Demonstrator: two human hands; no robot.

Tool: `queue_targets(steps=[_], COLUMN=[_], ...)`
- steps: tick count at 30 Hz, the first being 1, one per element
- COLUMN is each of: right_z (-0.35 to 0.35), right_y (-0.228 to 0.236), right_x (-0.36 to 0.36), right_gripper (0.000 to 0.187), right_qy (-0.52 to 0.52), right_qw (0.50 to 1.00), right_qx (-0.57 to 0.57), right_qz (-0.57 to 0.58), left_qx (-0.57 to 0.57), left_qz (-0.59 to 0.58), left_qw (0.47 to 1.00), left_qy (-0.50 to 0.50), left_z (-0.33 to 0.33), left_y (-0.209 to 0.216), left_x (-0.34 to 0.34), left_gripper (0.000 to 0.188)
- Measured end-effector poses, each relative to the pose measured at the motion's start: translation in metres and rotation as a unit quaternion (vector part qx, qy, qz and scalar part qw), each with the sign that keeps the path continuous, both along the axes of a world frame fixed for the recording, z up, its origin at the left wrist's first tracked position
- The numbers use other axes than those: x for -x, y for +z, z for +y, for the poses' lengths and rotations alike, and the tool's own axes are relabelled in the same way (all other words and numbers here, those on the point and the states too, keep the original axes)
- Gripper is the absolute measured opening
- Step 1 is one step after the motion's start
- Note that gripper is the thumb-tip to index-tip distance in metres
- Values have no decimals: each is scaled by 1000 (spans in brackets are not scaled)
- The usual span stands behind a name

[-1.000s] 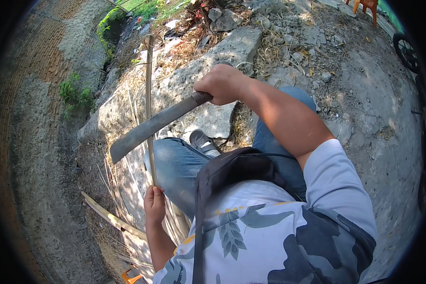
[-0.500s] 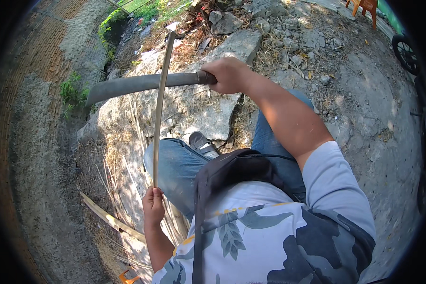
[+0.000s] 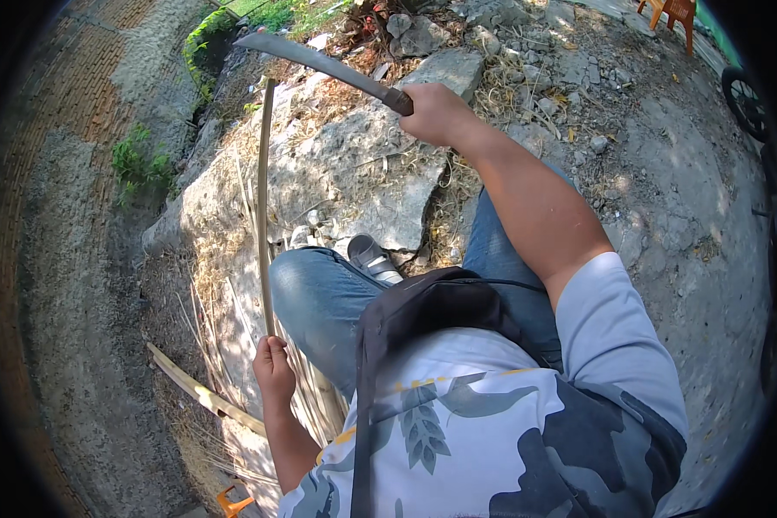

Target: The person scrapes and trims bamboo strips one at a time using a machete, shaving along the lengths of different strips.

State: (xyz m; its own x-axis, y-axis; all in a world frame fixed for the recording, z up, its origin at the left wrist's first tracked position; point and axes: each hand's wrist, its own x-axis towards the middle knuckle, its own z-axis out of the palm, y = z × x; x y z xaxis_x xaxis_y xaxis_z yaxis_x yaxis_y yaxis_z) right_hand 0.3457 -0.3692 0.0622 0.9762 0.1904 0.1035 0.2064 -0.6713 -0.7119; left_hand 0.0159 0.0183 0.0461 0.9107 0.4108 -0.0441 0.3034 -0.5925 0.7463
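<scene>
My right hand (image 3: 434,112) is closed round the dark handle of a machete (image 3: 324,65). Its long, slightly curved blade points to the far left, tip up by the green plants. Low on the left, my left hand (image 3: 274,367) grips the near end of a long, narrow bamboo strip (image 3: 263,198). The strip stands out away from me beside my left knee, its far end below the blade. Blade and strip look apart from each other.
More pale strips (image 3: 315,388) lie by my left leg, and a split bamboo piece (image 3: 203,393) rests further left. A cracked concrete slab (image 3: 380,190) lies ahead. A brick wall (image 3: 69,216) runs along the left. Rubble, an orange chair (image 3: 675,13) and a wheel (image 3: 742,99) are at the right.
The machete has swung up and away from the strip, which it crossed before. My right hand has moved slightly right and up. The strip's far end has shifted left and lower.
</scene>
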Motion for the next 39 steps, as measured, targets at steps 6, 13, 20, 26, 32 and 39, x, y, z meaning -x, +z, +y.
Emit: queue_targets(steps=[6,13,20,26,32,39], right_z=[4,46,25,3,48,39], right_y=[-6,3,-6,-15,-5,-3], right_x=[6,56,21,-1,49,37], right_gripper=[23,17,18,18,17,17], right_qy=[43,296,230,125,288,282], right_qw=[989,933,964,991,944,942], right_qx=[-84,118,103,14,116,137], right_qz=[-112,-168,-89,-53,-111,-117], left_qx=[-77,-153,-194,-196,-165,-91], left_qz=[-22,-26,-32,-35,-14,-1], left_qw=[996,986,980,980,985,994], left_qy=[-28,-57,-37,-27,-44,-62], left_z=[-29,-56,-55,-52,-73,-66], left_y=[9,24,23,22,25,15], left_x=[-25,-57,-45,-41,-59,-47], left_gripper=[30,23,22,22,25,25])
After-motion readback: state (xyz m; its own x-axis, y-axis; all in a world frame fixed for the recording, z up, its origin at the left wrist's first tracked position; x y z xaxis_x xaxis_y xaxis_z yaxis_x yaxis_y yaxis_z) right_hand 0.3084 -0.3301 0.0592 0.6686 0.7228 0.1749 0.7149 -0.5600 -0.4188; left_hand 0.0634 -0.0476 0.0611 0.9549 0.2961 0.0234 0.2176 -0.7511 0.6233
